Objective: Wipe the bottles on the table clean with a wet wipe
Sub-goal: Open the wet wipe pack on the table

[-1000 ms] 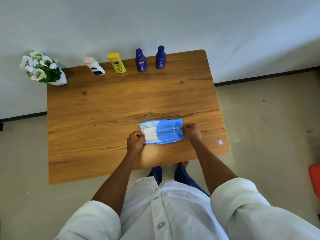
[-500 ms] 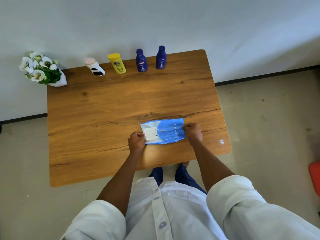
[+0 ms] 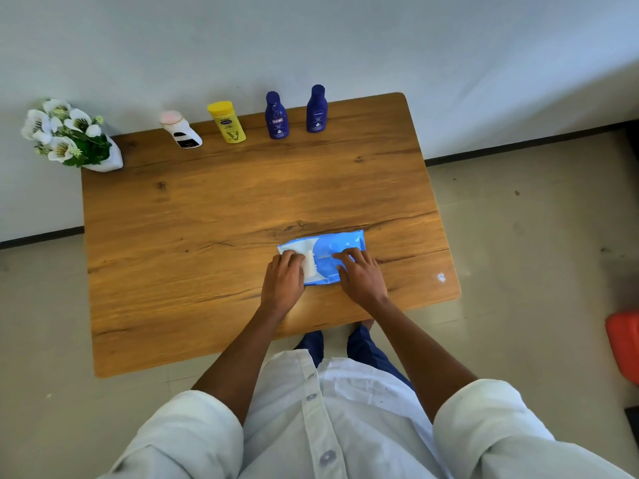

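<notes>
My right hand presses the blue plastic wipe pack flat-fingered; my left hand pinches its white flap. Step: opening. Next: extract one wipe.

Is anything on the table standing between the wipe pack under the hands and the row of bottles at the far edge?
Nothing visible does. Bare table lies between the wipe pack and the four bottles. The flower pot stands off at the far left corner, out of the way.
</notes>
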`<state>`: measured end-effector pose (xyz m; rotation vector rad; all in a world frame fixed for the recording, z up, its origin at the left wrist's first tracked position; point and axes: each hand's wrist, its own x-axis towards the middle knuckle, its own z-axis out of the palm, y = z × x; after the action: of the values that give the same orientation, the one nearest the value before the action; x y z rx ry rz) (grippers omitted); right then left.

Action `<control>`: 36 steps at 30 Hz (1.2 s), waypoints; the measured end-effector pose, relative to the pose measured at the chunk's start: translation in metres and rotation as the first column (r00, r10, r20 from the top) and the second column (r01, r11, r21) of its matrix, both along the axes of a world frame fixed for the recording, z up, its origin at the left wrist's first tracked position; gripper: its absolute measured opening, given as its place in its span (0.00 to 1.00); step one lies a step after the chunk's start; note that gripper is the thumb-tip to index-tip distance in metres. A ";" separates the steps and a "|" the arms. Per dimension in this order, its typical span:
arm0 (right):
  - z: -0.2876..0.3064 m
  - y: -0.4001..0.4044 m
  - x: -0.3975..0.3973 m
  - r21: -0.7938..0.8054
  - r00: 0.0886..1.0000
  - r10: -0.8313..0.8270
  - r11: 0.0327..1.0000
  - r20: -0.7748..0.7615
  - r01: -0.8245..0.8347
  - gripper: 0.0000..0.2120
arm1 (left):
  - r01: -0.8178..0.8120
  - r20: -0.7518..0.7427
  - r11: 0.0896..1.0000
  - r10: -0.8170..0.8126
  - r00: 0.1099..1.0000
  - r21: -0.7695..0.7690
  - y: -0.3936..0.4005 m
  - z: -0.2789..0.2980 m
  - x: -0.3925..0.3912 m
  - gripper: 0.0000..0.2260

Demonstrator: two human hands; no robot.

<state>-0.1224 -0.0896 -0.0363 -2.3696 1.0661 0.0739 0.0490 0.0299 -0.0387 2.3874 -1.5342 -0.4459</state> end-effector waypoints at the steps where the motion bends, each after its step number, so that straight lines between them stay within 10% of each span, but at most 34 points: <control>1: 0.000 0.003 0.001 -0.011 1.000 0.019 1.000 -0.003 -0.019 0.19 | -0.025 -0.023 1.000 0.024 0.999 -0.016 -0.002 0.000 0.000 0.08; 21: -0.004 -0.005 0.007 -0.109 0.955 0.277 0.951 -0.107 -0.289 0.21 | 0.226 0.031 0.968 -0.224 0.974 -0.107 -0.018 0.000 0.017 0.12; 36: -0.003 -0.017 0.016 -0.158 0.985 0.171 0.972 -0.027 -0.173 0.15 | 0.318 0.083 0.932 -0.335 0.938 0.173 -0.003 -0.009 0.012 0.22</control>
<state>-0.1069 -0.1066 -0.0397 -2.6060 0.9004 0.0688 0.0611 0.0273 -0.0480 2.3051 -2.0325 -0.5281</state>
